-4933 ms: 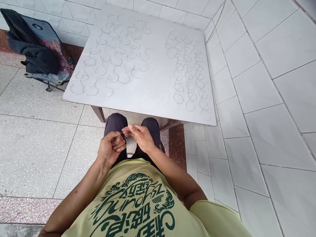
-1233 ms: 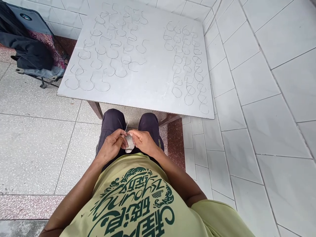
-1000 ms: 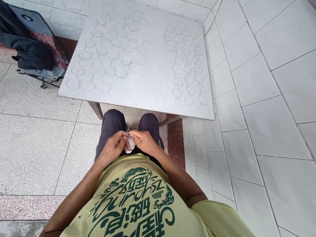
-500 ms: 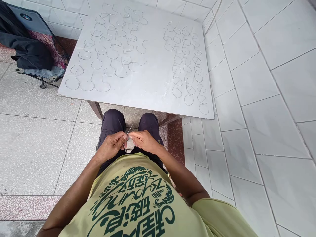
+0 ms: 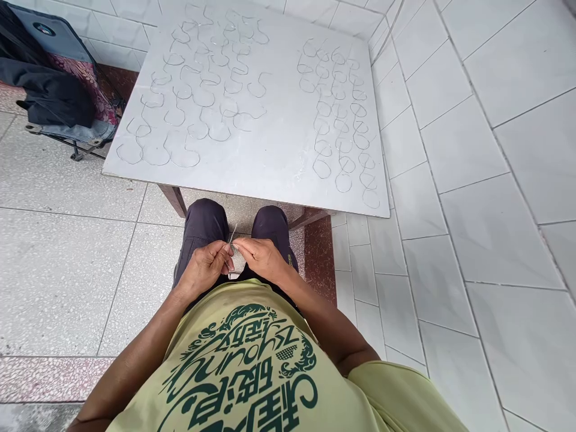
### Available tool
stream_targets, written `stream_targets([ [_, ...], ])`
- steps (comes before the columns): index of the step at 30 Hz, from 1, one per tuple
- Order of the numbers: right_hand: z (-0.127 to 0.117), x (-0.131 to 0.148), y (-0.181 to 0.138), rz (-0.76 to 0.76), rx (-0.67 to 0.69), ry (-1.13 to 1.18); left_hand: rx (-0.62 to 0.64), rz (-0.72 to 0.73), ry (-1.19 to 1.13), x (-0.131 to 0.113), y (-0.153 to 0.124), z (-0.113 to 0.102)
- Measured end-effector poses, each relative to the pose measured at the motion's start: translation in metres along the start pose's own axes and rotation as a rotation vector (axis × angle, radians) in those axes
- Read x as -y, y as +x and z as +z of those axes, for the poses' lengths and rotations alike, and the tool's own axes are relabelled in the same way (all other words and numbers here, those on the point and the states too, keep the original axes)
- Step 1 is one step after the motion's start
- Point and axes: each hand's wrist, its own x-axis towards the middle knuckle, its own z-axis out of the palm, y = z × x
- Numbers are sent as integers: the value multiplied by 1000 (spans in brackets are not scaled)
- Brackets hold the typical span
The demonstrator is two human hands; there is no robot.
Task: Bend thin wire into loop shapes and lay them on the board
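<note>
Low over my lap, my left hand (image 5: 209, 262) pinches a thin piece of wire (image 5: 233, 231) between thumb and fingers. One end of the wire sticks up past the fingertips toward the table; its lower part is mostly hidden by the fingers. My right hand (image 5: 260, 255) meets the left one, its thumb and fingertips closed on the same wire. Ahead of both hands, curved wire pieces (image 5: 184, 157) lie in uneven rows on the left of the white tabletop (image 5: 265, 174). Linked-looking wire loops (image 5: 322, 167) lie in columns on its right.
My knees (image 5: 207, 219) are at the table's near edge. A folding chair (image 5: 72, 54) with dark cloth (image 5: 58, 96) over it stands at the left. White tiled wall (image 5: 450, 180) runs close along the right, and speckled floor (image 5: 67, 264) lies to the left.
The upright end of the wire has shifted slightly left and stands a bit steeper. My right fingertips have moved slightly left and up. Both hands keep their pinch.
</note>
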Motion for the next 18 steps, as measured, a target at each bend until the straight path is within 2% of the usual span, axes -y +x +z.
stream_targets([
  [5,-1,2,3,33,-12,23,-55,-26,-88,-1,-1,5],
  [11,-18,17,5,252,-31,41,-203,-25,-161,0,4,4],
  [18,-25,22,6,330,-6,133,-196,-1,-168,-17,11,-3],
])
